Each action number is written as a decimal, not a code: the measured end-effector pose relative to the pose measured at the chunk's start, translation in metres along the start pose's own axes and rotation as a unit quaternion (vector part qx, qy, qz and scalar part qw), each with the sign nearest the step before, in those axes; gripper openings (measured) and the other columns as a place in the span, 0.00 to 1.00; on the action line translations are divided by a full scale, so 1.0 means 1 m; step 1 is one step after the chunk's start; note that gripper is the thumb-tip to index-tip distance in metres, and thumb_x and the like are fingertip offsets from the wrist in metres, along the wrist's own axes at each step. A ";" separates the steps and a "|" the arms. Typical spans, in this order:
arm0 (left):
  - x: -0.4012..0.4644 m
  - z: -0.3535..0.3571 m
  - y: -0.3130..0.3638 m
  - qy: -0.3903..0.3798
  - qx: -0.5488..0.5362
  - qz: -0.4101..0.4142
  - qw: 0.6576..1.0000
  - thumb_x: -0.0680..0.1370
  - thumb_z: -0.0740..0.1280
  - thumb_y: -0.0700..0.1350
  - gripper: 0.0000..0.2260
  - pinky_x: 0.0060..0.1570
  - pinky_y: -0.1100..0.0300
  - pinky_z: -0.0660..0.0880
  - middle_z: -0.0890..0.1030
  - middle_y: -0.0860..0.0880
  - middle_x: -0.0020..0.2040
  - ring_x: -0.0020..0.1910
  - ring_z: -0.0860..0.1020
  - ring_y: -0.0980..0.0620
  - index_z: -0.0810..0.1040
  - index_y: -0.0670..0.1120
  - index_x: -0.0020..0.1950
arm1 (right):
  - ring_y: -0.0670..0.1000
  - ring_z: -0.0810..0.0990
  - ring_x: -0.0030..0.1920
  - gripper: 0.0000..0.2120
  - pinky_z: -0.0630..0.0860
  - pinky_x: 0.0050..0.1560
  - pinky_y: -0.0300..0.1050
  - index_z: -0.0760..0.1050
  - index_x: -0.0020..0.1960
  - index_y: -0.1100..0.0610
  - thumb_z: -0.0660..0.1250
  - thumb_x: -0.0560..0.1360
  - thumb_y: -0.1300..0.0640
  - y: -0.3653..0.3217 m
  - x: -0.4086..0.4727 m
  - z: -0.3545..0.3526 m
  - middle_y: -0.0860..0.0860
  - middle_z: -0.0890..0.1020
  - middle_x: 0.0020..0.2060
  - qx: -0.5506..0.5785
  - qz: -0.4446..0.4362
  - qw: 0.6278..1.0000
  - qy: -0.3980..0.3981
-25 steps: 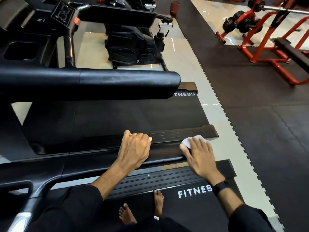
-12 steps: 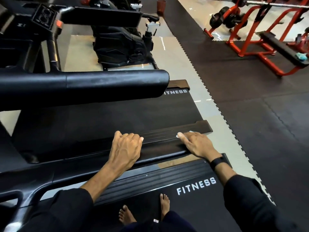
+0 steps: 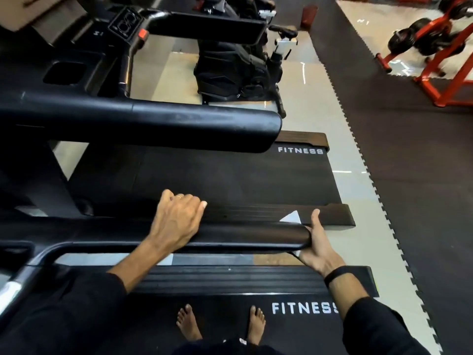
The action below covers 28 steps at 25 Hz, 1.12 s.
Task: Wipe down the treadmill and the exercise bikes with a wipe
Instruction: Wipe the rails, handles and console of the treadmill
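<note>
Wipe (image 3: 291, 217), thin and limp, I press flat under my right hand (image 3: 316, 248) capping the handrail (image 3: 243, 235) end; left hand (image 3: 176, 219) grips it.

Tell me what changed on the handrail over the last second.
The right hand slid the white wipe from the top of the handrail out to its rounded end, and now cups that end with the wipe pressed against it. The left hand stayed on the rail.
</note>
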<state>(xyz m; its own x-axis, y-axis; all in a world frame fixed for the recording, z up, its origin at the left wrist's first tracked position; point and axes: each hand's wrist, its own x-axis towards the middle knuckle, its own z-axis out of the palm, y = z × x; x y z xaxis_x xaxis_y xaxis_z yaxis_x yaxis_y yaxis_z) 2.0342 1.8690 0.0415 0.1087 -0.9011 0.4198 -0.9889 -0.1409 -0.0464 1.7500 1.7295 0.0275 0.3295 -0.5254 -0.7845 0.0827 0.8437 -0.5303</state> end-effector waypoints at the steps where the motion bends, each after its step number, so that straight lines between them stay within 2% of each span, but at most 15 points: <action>1: 0.000 0.001 0.000 0.004 0.011 0.000 1.000 0.82 0.58 0.47 0.16 0.40 0.50 0.63 0.74 0.48 0.29 0.29 0.71 0.45 0.69 0.47 0.34 | 0.60 0.82 0.53 0.42 0.77 0.61 0.54 0.78 0.59 0.64 0.51 0.74 0.27 0.004 0.000 -0.003 0.63 0.83 0.53 0.024 -0.005 1.000 -0.003; 2: 0.000 0.000 0.001 0.008 0.022 -0.003 1.000 0.82 0.59 0.46 0.16 0.40 0.50 0.62 0.74 0.47 0.30 0.29 0.72 0.45 0.70 0.47 0.35 | 0.60 0.81 0.54 0.40 0.74 0.64 0.54 0.78 0.57 0.62 0.51 0.75 0.27 0.009 0.000 -0.006 0.62 0.83 0.54 0.038 -0.015 0.999 0.005; 5: -0.006 -0.004 0.007 0.031 0.047 -0.045 0.997 0.83 0.58 0.46 0.17 0.39 0.49 0.62 0.73 0.47 0.29 0.28 0.71 0.45 0.69 0.46 0.34 | 0.55 0.80 0.56 0.31 0.71 0.61 0.50 0.79 0.55 0.57 0.54 0.79 0.32 0.018 -0.019 -0.001 0.55 0.84 0.53 0.022 -0.066 0.998 0.002; 7: -0.009 -0.009 0.018 0.049 0.036 -0.095 0.994 0.83 0.58 0.46 0.17 0.40 0.49 0.62 0.72 0.47 0.28 0.28 0.70 0.46 0.68 0.46 0.34 | 0.53 0.75 0.67 0.30 0.68 0.68 0.50 0.75 0.63 0.54 0.63 0.74 0.32 0.023 -0.026 0.005 0.51 0.79 0.64 -0.077 -0.112 0.990 0.038; 9: -0.018 -0.013 0.035 0.062 0.015 -0.134 0.989 0.82 0.60 0.46 0.17 0.40 0.49 0.62 0.72 0.48 0.28 0.28 0.69 0.47 0.68 0.47 0.34 | 0.51 0.71 0.68 0.31 0.66 0.68 0.48 0.67 0.72 0.57 0.66 0.76 0.40 0.027 -0.033 0.008 0.50 0.73 0.68 -0.241 -0.186 0.950 0.067; 11: -0.027 -0.017 0.051 0.080 0.002 -0.158 0.984 0.82 0.61 0.45 0.16 0.40 0.49 0.63 0.71 0.49 0.29 0.29 0.69 0.47 0.68 0.47 0.33 | 0.51 0.70 0.62 0.23 0.65 0.62 0.45 0.66 0.71 0.59 0.61 0.82 0.47 0.027 -0.036 0.007 0.53 0.72 0.66 -0.407 -0.278 0.867 0.079; 13: -0.036 -0.022 0.060 0.086 -0.012 -0.173 0.981 0.81 0.62 0.45 0.16 0.39 0.49 0.64 0.71 0.49 0.29 0.30 0.69 0.48 0.70 0.47 0.33 | 0.54 0.69 0.63 0.19 0.64 0.63 0.47 0.71 0.64 0.58 0.54 0.83 0.46 0.027 -0.033 0.004 0.54 0.71 0.61 -0.532 -0.323 0.780 0.068; 15: -0.044 -0.026 0.062 0.097 -0.028 -0.192 0.976 0.81 0.61 0.46 0.15 0.40 0.48 0.66 0.71 0.49 0.29 0.31 0.69 0.48 0.71 0.46 0.34 | 0.59 0.67 0.66 0.28 0.62 0.69 0.55 0.71 0.64 0.57 0.46 0.81 0.38 0.026 -0.031 0.007 0.55 0.72 0.61 -0.670 -0.317 0.666 0.091; 17: -0.051 -0.031 0.058 0.109 -0.044 -0.222 0.968 0.81 0.62 0.46 0.15 0.40 0.47 0.66 0.71 0.49 0.29 0.31 0.69 0.47 0.71 0.46 0.34 | 0.59 0.66 0.69 0.40 0.57 0.73 0.57 0.69 0.69 0.59 0.37 0.78 0.31 0.033 -0.033 0.019 0.55 0.74 0.64 -0.749 -0.350 0.555 0.094; 19: -0.061 -0.031 0.062 0.128 -0.060 -0.251 0.958 0.81 0.62 0.45 0.15 0.40 0.48 0.66 0.71 0.49 0.30 0.31 0.68 0.47 0.70 0.46 0.34 | 0.56 0.61 0.75 0.49 0.52 0.77 0.54 0.63 0.75 0.60 0.31 0.74 0.27 0.045 -0.040 0.035 0.56 0.69 0.72 -0.767 -0.387 0.512 0.001; 21: -0.071 -0.028 0.068 0.139 -0.081 -0.285 0.945 0.81 0.63 0.46 0.15 0.41 0.51 0.64 0.72 0.50 0.30 0.32 0.68 0.48 0.70 0.47 0.34 | 0.52 0.48 0.80 0.48 0.42 0.79 0.49 0.50 0.80 0.60 0.32 0.74 0.27 0.060 -0.045 0.053 0.55 0.55 0.79 -0.788 -0.404 0.455 -0.091; 23: -0.084 -0.027 0.073 0.137 -0.107 -0.322 0.931 0.81 0.63 0.46 0.15 0.42 0.52 0.62 0.71 0.51 0.30 0.32 0.67 0.49 0.69 0.47 0.34 | 0.50 0.41 0.80 0.44 0.40 0.79 0.49 0.44 0.81 0.60 0.35 0.77 0.29 0.068 -0.045 0.063 0.55 0.46 0.80 -0.804 -0.427 0.384 -0.153; 26: -0.105 -0.029 0.085 0.132 -0.124 -0.377 0.909 0.81 0.63 0.45 0.16 0.42 0.52 0.63 0.66 0.54 0.30 0.31 0.64 0.52 0.65 0.50 0.34 | 0.50 0.40 0.80 0.39 0.45 0.79 0.52 0.43 0.80 0.62 0.46 0.82 0.36 0.056 -0.040 0.069 0.55 0.44 0.80 -0.802 -0.476 0.278 -0.230; 28: -0.111 -0.032 0.088 0.131 -0.134 -0.412 0.892 0.81 0.62 0.46 0.16 0.42 0.52 0.63 0.67 0.54 0.29 0.30 0.65 0.51 0.64 0.51 0.34 | 0.51 0.42 0.80 0.37 0.48 0.79 0.54 0.43 0.80 0.62 0.51 0.83 0.39 0.044 -0.034 0.078 0.55 0.45 0.80 -0.793 -0.486 0.235 -0.284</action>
<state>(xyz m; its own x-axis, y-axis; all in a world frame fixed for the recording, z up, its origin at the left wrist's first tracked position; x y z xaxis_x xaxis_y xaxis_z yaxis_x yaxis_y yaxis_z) 1.9316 1.9700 0.0193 0.8171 -0.4052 0.4101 -0.5765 -0.5760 0.5795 1.8158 1.7929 0.0565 0.9890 0.0934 -0.1148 0.0722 -0.9816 -0.1767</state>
